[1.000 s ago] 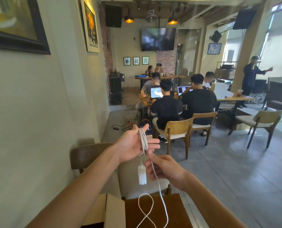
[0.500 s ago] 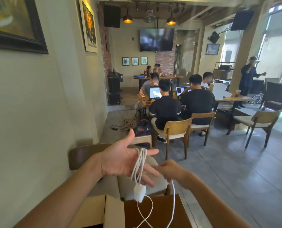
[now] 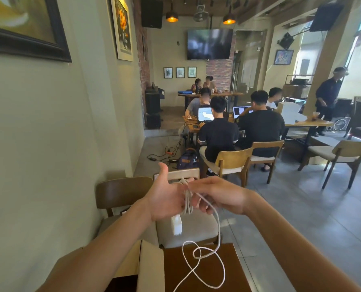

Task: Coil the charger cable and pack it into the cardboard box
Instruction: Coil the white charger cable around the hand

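My left hand (image 3: 164, 197) is held up, thumb raised and palm flat, with several white loops of the charger cable (image 3: 218, 224) wound around its fingers. The white charger brick (image 3: 176, 225) hangs just below that hand. My right hand (image 3: 219, 196) pinches the cable at the left fingertips, close against them. From there the loose cable drops and lies in loops on the brown table (image 3: 234, 270). The open cardboard box (image 3: 150, 268) stands at the table's left, under my left forearm; its inside is mostly hidden.
Two chairs (image 3: 120, 192) stand just beyond the table, one against the wall on the left. Further off, several people sit at tables with laptops, and a person (image 3: 328, 98) stands at the far right. Grey floor lies to the right.
My right hand has risen from below the left fingers to their tips, carrying the cable up over them. The brick still hangs under the left hand, whose palm has stayed flat.
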### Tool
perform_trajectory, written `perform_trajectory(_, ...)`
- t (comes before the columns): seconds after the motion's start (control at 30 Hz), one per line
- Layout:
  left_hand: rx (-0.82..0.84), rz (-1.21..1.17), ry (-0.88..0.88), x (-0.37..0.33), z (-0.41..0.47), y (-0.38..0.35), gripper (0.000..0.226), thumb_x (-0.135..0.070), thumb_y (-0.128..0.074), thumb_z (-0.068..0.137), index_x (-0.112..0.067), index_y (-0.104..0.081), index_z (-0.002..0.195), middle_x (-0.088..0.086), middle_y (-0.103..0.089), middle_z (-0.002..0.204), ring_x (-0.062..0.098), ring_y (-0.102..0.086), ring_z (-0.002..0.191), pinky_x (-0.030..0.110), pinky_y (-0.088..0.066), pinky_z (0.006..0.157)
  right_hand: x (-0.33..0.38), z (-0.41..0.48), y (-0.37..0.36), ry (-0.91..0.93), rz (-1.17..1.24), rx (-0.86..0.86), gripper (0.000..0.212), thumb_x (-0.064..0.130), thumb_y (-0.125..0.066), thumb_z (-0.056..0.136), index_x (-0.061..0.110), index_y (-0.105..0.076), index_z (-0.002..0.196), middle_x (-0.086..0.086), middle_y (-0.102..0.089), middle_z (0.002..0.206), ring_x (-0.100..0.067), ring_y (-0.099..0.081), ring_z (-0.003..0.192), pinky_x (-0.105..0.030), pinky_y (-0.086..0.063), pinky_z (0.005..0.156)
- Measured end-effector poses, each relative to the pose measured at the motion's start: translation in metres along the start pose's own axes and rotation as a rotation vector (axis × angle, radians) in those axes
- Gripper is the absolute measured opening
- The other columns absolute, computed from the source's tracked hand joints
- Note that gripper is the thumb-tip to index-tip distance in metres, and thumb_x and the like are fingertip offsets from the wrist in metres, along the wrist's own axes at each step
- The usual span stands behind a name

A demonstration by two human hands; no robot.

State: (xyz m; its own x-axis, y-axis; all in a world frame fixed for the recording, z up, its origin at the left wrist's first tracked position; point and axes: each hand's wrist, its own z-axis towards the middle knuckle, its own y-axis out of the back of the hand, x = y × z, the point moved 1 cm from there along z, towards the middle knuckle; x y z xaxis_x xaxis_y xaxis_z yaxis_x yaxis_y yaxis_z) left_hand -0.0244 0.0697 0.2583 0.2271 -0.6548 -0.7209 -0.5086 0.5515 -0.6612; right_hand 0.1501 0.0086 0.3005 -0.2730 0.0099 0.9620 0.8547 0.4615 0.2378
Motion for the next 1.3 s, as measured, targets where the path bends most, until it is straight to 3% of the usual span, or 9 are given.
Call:
perform_trajectory(0.17, -0.081, 0.013, -0.106, -0.019, 0.008, -0.007, 0.129, -0.102, -0.017, 0.065, -0.015, -0.023, 0.161, 0.019, -0.046, 0.155, 0.046, -0.045, 0.139, 0.057, -0.040, 0.106, -0.036, -0.002, -0.021, 0.021, 0.047, -0.020, 0.037, 0.049, -0.048, 0.105, 0.017, -0.066, 0.104, -0.006, -0.068, 0.083, -0.018, -0.066, 0.074, -0.030, -0.056, 0.076)
perform_trajectory(0.33, -0.049, -0.036, -0.159, -0.032, 0.003, -0.014, 0.123, -0.099, -0.024, 0.069, -0.018, -0.016, 0.161, 0.024, -0.044, 0.153, 0.055, -0.046, 0.133, 0.065, -0.018, 0.118, -0.079, -0.003, -0.039, -0.081, 0.004, -0.019, 0.044, 0.051, -0.043, 0.106, 0.012, -0.063, 0.106, -0.003, -0.065, 0.080, -0.014, -0.065, 0.074, -0.028, -0.057, 0.083)
perform_trajectory(0.53, 0.187, 0.021, 0.037, -0.026, -0.011, -0.016, 0.124, -0.101, -0.023, 0.066, -0.023, -0.017, 0.162, 0.025, -0.028, 0.162, 0.063, -0.026, 0.141, 0.068, -0.019, 0.115, -0.112, 0.008, -0.029, -0.205, -0.180, -0.287, 0.051, 0.067, -0.056, 0.093, 0.021, -0.059, 0.073, 0.010, -0.048, 0.058, -0.008, -0.048, 0.054, -0.024, -0.048, 0.065)
perform_trajectory(0.7, 0.373, 0.139, 0.221, -0.011, -0.026, -0.014, 0.125, -0.100, -0.025, 0.062, -0.018, -0.033, 0.156, 0.030, -0.020, 0.163, 0.059, -0.022, 0.142, 0.064, -0.010, 0.120, -0.116, 0.021, -0.003, -0.278, -0.241, -0.476, 0.037, 0.050, -0.060, 0.098, 0.015, -0.070, 0.095, -0.004, -0.055, 0.073, -0.012, -0.047, 0.060, -0.026, -0.041, 0.055)
perform_trajectory(0.8, 0.395, 0.258, 0.288, -0.002, -0.026, -0.006, 0.125, -0.099, -0.031, 0.063, -0.018, -0.032, 0.158, 0.035, -0.028, 0.158, 0.055, -0.030, 0.143, 0.064, -0.012, 0.121, -0.090, 0.025, 0.004, -0.228, 0.030, -0.533, 0.035, 0.047, -0.056, 0.101, 0.017, -0.065, 0.087, -0.002, -0.049, 0.067, -0.010, -0.041, 0.052, -0.022, -0.034, 0.048)
perform_trajectory(0.93, 0.266, 0.278, 0.263, 0.008, -0.016, 0.011, 0.126, -0.098, -0.035, 0.065, -0.014, -0.029, 0.159, 0.038, -0.045, 0.146, 0.053, -0.042, 0.136, 0.062, -0.019, 0.121, -0.047, 0.030, 0.011, -0.108, 0.308, -0.433, 0.035, 0.031, -0.046, 0.108, 0.015, -0.070, 0.089, 0.006, -0.044, 0.058, -0.010, -0.037, 0.050, -0.021, -0.027, 0.046)
perform_trajectory(1.1, -0.046, 0.247, 0.096, 0.001, 0.004, 0.024, 0.128, -0.101, -0.023, 0.061, -0.016, -0.033, 0.157, 0.034, -0.043, 0.151, 0.054, -0.049, 0.131, 0.061, -0.032, 0.114, -0.019, 0.022, -0.001, 0.077, 0.045, -0.232, 0.035, 0.037, -0.053, 0.105, 0.031, -0.078, 0.080, 0.008, -0.058, 0.062, -0.008, -0.051, 0.055, -0.018, -0.043, 0.049)
perform_trajectory(1.23, -0.062, 0.097, -0.019, -0.011, 0.016, 0.016, 0.128, -0.100, -0.020, 0.066, -0.009, -0.038, 0.154, 0.025, -0.068, 0.122, 0.039, -0.067, 0.109, 0.052, -0.052, 0.095, -0.026, 0.021, -0.014, 0.157, -0.068, -0.158, 0.033, 0.041, -0.052, 0.105, 0.019, -0.071, 0.093, 0.005, -0.067, 0.071, -0.011, -0.062, 0.061, -0.023, -0.053, 0.057)
perform_trajectory(1.3, -0.078, 0.105, -0.041, -0.020, 0.020, 0.013, 0.126, -0.099, -0.015, 0.069, -0.010, -0.034, 0.156, 0.023, -0.063, 0.134, 0.038, -0.063, 0.118, 0.053, -0.047, 0.101, -0.037, 0.020, -0.019, 0.160, -0.031, -0.141, 0.033, 0.039, -0.046, 0.108, 0.019, -0.066, 0.093, 0.001, -0.065, 0.073, -0.013, -0.062, 0.063, -0.027, -0.055, 0.063)
